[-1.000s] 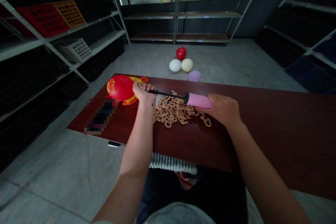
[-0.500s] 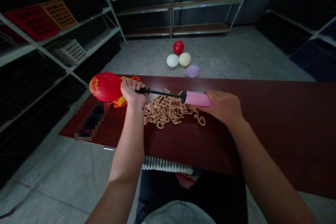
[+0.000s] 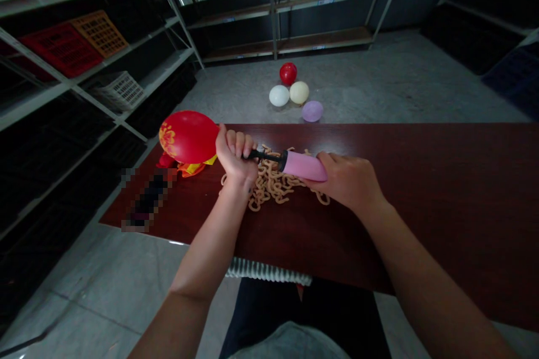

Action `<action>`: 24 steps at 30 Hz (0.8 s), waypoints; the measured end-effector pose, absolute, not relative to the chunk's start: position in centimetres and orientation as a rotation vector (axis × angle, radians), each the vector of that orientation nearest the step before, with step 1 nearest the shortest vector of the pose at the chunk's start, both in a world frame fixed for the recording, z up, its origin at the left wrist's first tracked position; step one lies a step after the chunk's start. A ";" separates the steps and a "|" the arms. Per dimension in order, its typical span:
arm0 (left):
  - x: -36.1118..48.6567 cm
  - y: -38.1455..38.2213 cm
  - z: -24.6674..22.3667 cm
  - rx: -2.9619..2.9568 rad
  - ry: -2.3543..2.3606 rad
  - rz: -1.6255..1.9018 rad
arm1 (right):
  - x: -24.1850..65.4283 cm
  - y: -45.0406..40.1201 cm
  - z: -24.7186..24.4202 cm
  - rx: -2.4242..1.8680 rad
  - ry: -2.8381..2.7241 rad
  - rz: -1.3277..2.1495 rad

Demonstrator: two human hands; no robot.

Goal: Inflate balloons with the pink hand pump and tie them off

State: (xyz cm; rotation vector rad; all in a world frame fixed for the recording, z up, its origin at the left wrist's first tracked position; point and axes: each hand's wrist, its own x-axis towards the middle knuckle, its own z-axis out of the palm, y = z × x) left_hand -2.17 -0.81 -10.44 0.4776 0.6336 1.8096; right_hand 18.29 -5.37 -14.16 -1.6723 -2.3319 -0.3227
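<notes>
A red balloon (image 3: 189,137) with a yellow flower print, puffed up, points left over the table. My left hand (image 3: 236,152) is closed around its neck and the black end of a balloon pump (image 3: 304,166). A short stretch of black rod shows between that hand and the pump's pink barrel. My right hand (image 3: 349,180) grips the barrel's right end. Beneath the pump lies a heap of tan, curled, string-like pieces (image 3: 273,186). Flat red, orange and yellow balloons (image 3: 191,169) lie below the inflated one; the left hand hides the balloon's mouth.
A blurred-out dark object (image 3: 147,199) lies on the left of the brown table (image 3: 442,190). On the floor beyond are a red balloon (image 3: 288,73), a white one (image 3: 278,96), a cream one (image 3: 299,92) and a purple one (image 3: 312,111). Shelves with crates (image 3: 101,32) stand left.
My left hand has moved right toward my right hand, bringing the balloon along. Less of the black rod shows. The balloon looks slightly larger, and the view has shifted a little.
</notes>
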 end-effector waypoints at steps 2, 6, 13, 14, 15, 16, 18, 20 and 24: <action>-1.1 -1.0 -11.0 0.483 0.597 1.764 | 17.8 -5.6 -14.4 -1.669 -2.322 -0.333; -0.3 -0.8 -12.0 0.451 0.626 1.713 | 17.2 -5.6 -15.2 -1.658 -2.298 -0.314; -2.0 0.3 -11.7 0.271 0.661 1.712 | 16.4 -5.0 -15.5 -1.600 -2.267 -0.257; -2.4 0.5 -11.6 0.244 0.673 1.721 | 16.4 -4.9 -15.5 -1.597 -2.267 -0.270; -2.7 0.6 -11.5 0.219 0.684 1.735 | 16.4 -4.8 -15.6 -1.598 -2.268 -0.288; -3.1 0.8 -11.4 0.198 0.690 1.750 | 16.5 -4.7 -15.6 -1.601 -2.271 -0.310; -4.0 1.1 -11.4 0.164 0.692 1.787 | 16.9 -4.7 -15.5 -1.612 -2.286 -0.356; -4.9 1.5 -11.5 0.139 0.679 1.821 | 17.5 -4.7 -15.2 -1.616 -2.308 -0.395; -7.0 2.0 -11.5 0.125 0.634 1.874 | 19.1 -4.7 -14.4 -1.623 -2.337 -0.468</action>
